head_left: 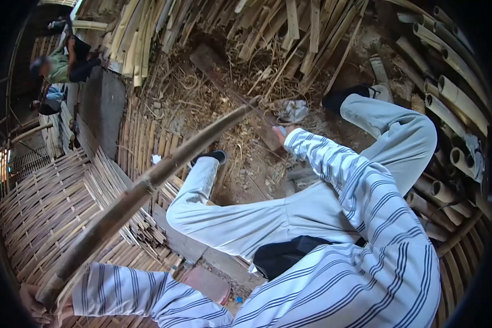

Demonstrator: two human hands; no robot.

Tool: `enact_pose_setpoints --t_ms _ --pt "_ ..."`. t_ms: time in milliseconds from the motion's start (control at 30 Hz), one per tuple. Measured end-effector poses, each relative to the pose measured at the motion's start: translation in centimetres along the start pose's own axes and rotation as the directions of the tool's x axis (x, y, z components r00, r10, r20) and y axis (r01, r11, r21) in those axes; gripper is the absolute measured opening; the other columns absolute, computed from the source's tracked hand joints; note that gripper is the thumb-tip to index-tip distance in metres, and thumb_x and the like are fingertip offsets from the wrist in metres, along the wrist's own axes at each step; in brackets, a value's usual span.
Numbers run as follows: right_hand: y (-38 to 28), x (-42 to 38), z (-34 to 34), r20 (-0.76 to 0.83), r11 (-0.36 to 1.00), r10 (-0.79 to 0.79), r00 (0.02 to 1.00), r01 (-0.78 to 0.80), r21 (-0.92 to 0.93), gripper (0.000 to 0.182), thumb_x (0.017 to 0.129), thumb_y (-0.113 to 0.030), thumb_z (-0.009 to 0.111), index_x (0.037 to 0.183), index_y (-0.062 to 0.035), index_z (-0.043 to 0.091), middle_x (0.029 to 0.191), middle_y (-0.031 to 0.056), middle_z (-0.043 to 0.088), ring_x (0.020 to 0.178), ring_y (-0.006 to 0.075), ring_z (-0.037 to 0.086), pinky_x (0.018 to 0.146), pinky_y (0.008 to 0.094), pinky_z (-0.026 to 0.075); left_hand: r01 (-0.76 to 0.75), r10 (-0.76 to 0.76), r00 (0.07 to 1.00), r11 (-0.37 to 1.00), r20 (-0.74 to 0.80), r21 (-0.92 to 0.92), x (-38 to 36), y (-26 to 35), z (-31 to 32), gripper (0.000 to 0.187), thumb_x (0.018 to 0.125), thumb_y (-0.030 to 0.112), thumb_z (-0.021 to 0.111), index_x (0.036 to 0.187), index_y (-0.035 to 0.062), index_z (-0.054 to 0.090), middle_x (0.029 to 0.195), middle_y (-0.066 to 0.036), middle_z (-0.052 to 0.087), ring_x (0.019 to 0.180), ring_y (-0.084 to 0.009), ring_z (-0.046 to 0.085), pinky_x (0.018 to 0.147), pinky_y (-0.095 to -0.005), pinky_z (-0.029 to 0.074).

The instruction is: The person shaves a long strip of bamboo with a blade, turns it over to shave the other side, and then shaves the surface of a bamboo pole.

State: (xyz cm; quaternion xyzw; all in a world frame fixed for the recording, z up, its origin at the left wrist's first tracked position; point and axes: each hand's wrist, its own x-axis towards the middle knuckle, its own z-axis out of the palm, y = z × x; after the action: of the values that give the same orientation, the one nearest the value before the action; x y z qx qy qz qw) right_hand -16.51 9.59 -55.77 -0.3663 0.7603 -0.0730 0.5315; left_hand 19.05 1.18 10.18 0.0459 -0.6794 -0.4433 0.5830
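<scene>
A long bamboo pole (131,199) runs slantwise across the view. My left hand (41,307), at the lower left edge, is closed around the pole's near end. The pole's far tip rests over a dark wooden plank (209,63) on the ground. My right hand (282,135) is closed on the handle of a knife, whose thin blade (263,115) points toward the pole's tip. Most of the right hand's fingers are hidden by the striped sleeve. A crumpled clear plastic bag (293,111) lies just beyond this hand.
Split bamboo strips (257,27) are heaped at the top, with shavings on the ground. Cut bamboo tubes (464,93) are stacked on the right. Woven bamboo panels (44,202) lie at left. Another person (63,65) sits at the upper left. My legs (240,218) are spread around the plank.
</scene>
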Motion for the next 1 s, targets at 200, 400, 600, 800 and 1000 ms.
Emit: enact_pose_setpoints --t_ms 200,400,600,800,1000 --pt "-6.0 -5.5 -2.9 0.119 0.962 -0.258 0.959 0.266 -0.056 0.065 0.091 -0.060 0.031 0.107 -0.0053 0.062 0.093 0.0251 0.064 0.092 0.0417 0.061 0.082 0.0462 0.046 0.007 -0.007 1.000 0.999 0.007 -0.049 -0.2 0.4 -0.2 0.037 0.083 0.024 0.049 0.047 0.0197 0.038 0.039 0.009 0.038 0.028 -0.0036 0.035 0.035 -0.0129 0.025" --pt "-4.8 -7.1 -3.6 0.151 0.941 -0.335 0.930 0.339 -0.001 0.059 0.090 -0.059 0.036 0.109 -0.0076 0.060 0.092 0.0228 0.065 0.091 0.0389 0.062 0.080 0.0444 0.049 0.016 -0.017 1.000 0.998 -0.015 -0.063 0.4 0.1 -0.5 0.037 0.081 0.021 0.051 0.046 0.0192 0.038 0.037 0.009 0.037 0.027 -0.0038 0.034 0.033 -0.0132 0.024" --pt "4.6 3.1 0.2 -0.164 0.987 -0.153 0.974 0.143 -0.073 0.080 0.084 -0.069 0.034 0.123 -0.0026 0.055 0.117 0.0261 0.057 0.107 0.0418 0.055 0.095 0.0427 0.042 0.016 -0.013 1.000 0.993 0.027 -0.118 -0.2 0.0 0.6 0.037 0.079 0.018 0.052 0.045 0.0187 0.037 0.036 0.008 0.037 0.026 -0.0039 0.033 0.032 -0.0134 0.022" --pt "-2.5 -3.1 -3.0 0.127 0.958 -0.241 0.962 0.257 -0.129 0.070 0.090 -0.063 0.027 0.112 -0.0064 0.062 0.104 0.0260 0.062 0.101 0.0411 0.058 0.089 0.0443 0.045 0.010 -0.007 1.000 0.986 0.014 -0.165 -0.8 0.0 0.6 0.038 0.077 0.015 0.054 0.044 0.0182 0.036 0.035 0.008 0.036 0.025 -0.0041 0.033 0.030 -0.0137 0.021" --pt "-0.1 -4.2 -3.2 0.076 0.951 -0.296 0.952 0.301 -0.075 0.064 0.088 -0.062 0.036 0.105 -0.0059 0.062 0.100 0.0238 0.063 0.098 0.0407 0.059 0.088 0.0443 0.046 0.020 -0.014 1.000 0.964 0.023 -0.266 -0.7 -1.4 1.9 0.038 0.075 0.012 0.055 0.043 0.0177 0.035 0.034 0.007 0.036 0.024 -0.0043 0.032 0.028 -0.0140 0.019"
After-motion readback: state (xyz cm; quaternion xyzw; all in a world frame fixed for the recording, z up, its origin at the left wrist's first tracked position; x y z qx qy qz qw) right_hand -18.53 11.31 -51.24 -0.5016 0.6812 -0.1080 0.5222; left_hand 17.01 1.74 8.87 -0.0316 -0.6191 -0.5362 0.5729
